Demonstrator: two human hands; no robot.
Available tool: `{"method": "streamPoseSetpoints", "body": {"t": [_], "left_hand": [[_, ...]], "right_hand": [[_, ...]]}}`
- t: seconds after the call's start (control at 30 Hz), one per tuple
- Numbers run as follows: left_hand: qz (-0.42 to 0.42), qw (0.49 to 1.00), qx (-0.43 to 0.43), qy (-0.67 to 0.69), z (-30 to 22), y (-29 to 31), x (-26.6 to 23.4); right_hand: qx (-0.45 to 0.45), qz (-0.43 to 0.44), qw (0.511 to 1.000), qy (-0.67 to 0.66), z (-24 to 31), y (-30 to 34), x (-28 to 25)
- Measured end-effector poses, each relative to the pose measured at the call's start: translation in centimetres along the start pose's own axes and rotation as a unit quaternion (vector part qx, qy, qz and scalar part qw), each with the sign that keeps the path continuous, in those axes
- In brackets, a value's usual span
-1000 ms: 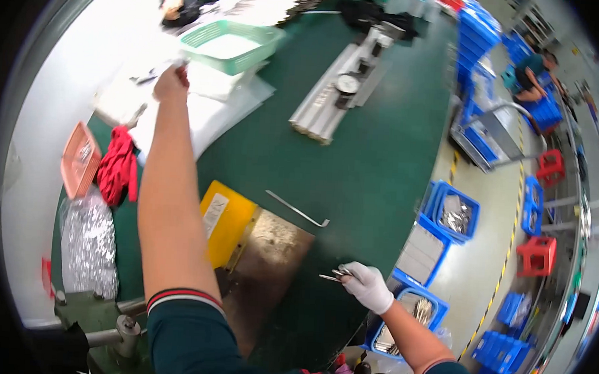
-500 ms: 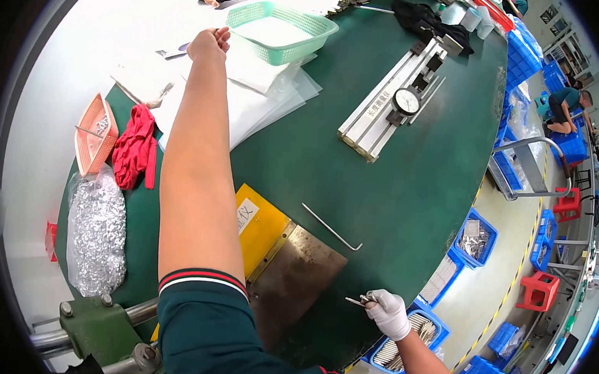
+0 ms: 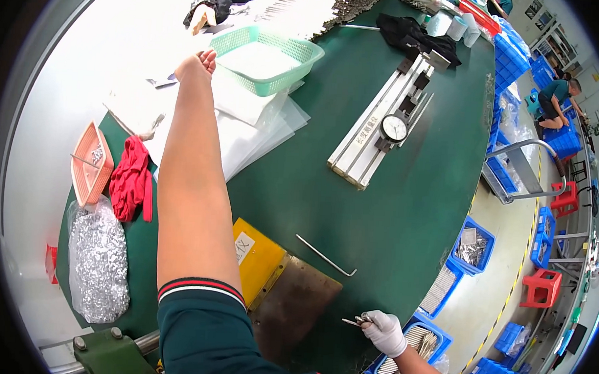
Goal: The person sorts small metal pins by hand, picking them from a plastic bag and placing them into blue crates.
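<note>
Green mesh basket (image 3: 269, 60), far side of the green table (image 3: 393, 212): holds a flat white sheet or pad, contents otherwise not readable. Left hand (image 3: 196, 66), bare, stretched out to just beside the basket's near left corner, over a stack of clear plastic sheets (image 3: 248, 127); fingers curled together, and whether they pinch anything cannot be told. Orange tray (image 3: 89, 162), left edge of the table: a few small metal bits inside, too small to name. Clear bag (image 3: 98, 258) beside it, filled with shiny silver pieces; red cloth (image 3: 132, 178) lying between tray and bag. Right hand (image 3: 383, 330), white-gloved, at the near table edge, fingers closed on thin metal pins (image 3: 352, 320) that jut to the left. Blue bin (image 3: 419, 342) directly below that hand, off the table: long metal rods inside, partly covered by the wrist. Second blue bin (image 3: 472, 247) further right on the floor: grey metal parts, indistinct. Bent metal rod (image 3: 324, 255) lying loose on the table, apart from both hands. Aluminium rail with dial gauge (image 3: 384, 127) lies diagonally mid-table.
</note>
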State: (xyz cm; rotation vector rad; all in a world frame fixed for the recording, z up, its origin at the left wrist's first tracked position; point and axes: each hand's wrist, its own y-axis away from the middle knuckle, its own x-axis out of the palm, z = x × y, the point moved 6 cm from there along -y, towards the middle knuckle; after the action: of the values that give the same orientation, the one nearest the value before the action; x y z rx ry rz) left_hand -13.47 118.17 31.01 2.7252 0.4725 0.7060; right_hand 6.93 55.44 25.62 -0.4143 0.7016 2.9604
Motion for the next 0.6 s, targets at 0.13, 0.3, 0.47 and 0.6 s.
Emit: {"method": "streamPoseSetpoints", "body": {"t": [0.13,0.3,0.47,0.6], "left_hand": [[0.021,1.0,0.011,-0.019,-0.6,-1.3,0.1],[0.071,0.996,0.044,-0.002,-0.6,-2.0,0.7],[0.027,0.997,0.066,0.032,1.1,0.7,0.6],[-0.038,0.992,0.117,-0.003,2.9,6.8,1.8]], "right_hand": [[-0.032,-0.006,0.999,0.037,0.6,0.0,0.0],[-0.02,-0.007,0.999,0.029,0.7,-0.4,-0.2],[-0.023,-0.005,0.999,0.029,0.6,-0.9,-0.1],[-0.03,-0.019,0.999,0.032,0.8,-1.0,-0.5]]}}
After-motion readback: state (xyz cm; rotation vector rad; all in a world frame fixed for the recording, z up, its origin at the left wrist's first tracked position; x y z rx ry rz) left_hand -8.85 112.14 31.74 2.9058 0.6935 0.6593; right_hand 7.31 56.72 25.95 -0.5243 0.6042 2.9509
